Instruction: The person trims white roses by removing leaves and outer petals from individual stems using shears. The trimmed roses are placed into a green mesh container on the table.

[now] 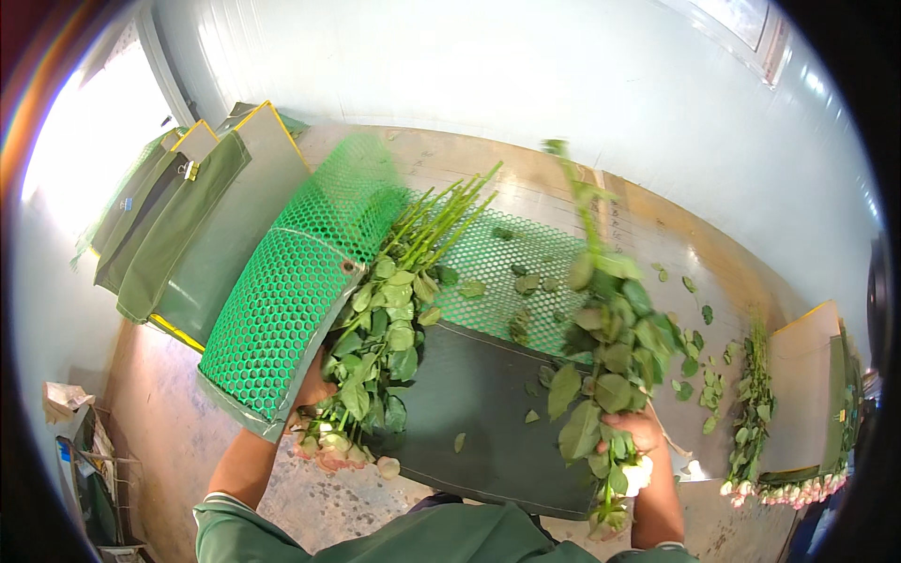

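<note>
My right hand (637, 428) grips leafy rose stems (616, 352) just above pale blooms that hang toward me. Their cut ends point away and look blurred. My left hand (314, 393) is partly hidden behind the edge of a curled green mesh flap (281, 310) with a dark fabric border. Its fingers are close to a bunch of roses (383, 338); whether they grip the flap or the stems is unclear. That bunch lies beside the flap, pink-white heads near me, bare stem ends away. Between my hands spreads a dark fabric sheet (486, 415) joined to flat green mesh (521, 281).
Loose leaves (712, 394) are scattered over the metal tabletop (693, 281). To the right, more roses (754, 401) lie beside a yellow-edged panel (799, 394). Yellow-edged panels with green fabric (186, 225) stand at left. A pale wall (436, 63) closes off the back.
</note>
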`<state>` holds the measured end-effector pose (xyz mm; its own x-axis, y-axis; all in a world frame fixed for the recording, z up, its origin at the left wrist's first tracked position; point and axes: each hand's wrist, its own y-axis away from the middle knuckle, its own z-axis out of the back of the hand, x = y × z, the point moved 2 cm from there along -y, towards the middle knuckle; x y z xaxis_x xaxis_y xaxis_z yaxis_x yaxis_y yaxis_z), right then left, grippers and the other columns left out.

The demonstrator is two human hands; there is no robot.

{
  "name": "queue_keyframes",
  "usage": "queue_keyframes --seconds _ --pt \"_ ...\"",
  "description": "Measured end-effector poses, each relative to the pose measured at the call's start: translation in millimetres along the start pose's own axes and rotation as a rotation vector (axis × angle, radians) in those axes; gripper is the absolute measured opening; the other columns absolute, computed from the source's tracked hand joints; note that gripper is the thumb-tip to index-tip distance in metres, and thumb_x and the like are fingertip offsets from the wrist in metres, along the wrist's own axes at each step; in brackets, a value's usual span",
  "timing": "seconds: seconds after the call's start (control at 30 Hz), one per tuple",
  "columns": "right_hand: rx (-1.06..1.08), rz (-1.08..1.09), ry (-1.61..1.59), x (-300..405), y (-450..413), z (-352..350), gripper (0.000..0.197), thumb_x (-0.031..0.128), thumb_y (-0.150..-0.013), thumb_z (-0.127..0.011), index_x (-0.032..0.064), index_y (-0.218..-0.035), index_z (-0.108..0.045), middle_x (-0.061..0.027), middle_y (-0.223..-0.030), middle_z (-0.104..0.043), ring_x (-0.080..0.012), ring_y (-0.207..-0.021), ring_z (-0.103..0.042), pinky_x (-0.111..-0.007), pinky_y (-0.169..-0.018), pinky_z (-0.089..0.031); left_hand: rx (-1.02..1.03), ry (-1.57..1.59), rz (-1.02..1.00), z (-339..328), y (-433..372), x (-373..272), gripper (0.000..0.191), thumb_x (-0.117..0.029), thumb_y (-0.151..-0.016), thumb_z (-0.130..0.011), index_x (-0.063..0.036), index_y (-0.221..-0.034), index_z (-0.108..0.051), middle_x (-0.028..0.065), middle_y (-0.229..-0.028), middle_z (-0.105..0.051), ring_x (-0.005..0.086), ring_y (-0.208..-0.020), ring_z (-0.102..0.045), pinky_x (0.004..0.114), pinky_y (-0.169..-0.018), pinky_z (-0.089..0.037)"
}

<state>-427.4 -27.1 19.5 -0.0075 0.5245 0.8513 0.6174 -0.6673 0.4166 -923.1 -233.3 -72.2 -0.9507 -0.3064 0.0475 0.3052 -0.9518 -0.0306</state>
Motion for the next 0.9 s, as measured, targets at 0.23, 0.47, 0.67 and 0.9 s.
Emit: queue_keyframes --seconds 0.23,0.47,0.67,0.9 --pt "-0.293 0.13 0.108 -27.4 58.3 99.7 0.034 -0.002 -0.079 -0.066 0.0013 -0.111 -0.054 -0.0083 -0.093 -0.061 -0.0212 -0.075 -0.063 -0.036 -0.058 -0.057 0.042 0.47 0.256 -1.8 -7.0 -1.7 0.057 -0.018 -0.06 -0.07 0.0005 -0.113 -0.061 0.0215 -0.111 -0.063 0.0351 -0.107 -0.058 0.039 -0.094 -0.044" --pt "-0.277 0.193 0.071 -40.5 95.1 154.5 0.022 -0.002 -0.082 -0.062 -0.0027 -0.103 -0.057 -0.01 -0.082 -0.064 -0.0217 -0.072 -0.064 -0.034 -0.059 -0.056 0.244 0.459 0.297 24.4 -14.0 -30.7 0.043 -0.022 -0.062 -0.071 0.0045 -0.095 -0.063 0.0244 -0.09 -0.066 0.0381 -0.088 -0.063 0.041 -0.08 -0.048" --pt "-0.355 0.22 0.09 -37.4 140.7 182.7 0.029 -0.008 -0.082 -0.059 -0.003 -0.11 -0.055 -0.0112 -0.096 -0.063 -0.0212 -0.082 -0.064 -0.035 -0.063 -0.057 0.242 0.21 0.43 -25.3 -6.1 -28.5 0.087 -0.048 -0.059 -0.075 -0.0023 -0.129 -0.051 0.0243 -0.127 -0.055 0.0361 -0.123 -0.047 0.039 -0.105 -0.037" --pt "-0.304 0.209 0.183 -66.2 158.5 195.2 0.029 -0.009 -0.082 -0.057 -0.0022 -0.111 -0.056 -0.0091 -0.093 -0.063 -0.0182 -0.078 -0.063 -0.034 -0.063 -0.056 0.456 0.532 0.407 -20.7 -14.7 -24.2 0.072 -0.037 -0.058 -0.082 -0.0028 -0.118 -0.061 0.0146 -0.114 -0.065 0.0289 -0.103 -0.061 0.036 -0.09 -0.047"
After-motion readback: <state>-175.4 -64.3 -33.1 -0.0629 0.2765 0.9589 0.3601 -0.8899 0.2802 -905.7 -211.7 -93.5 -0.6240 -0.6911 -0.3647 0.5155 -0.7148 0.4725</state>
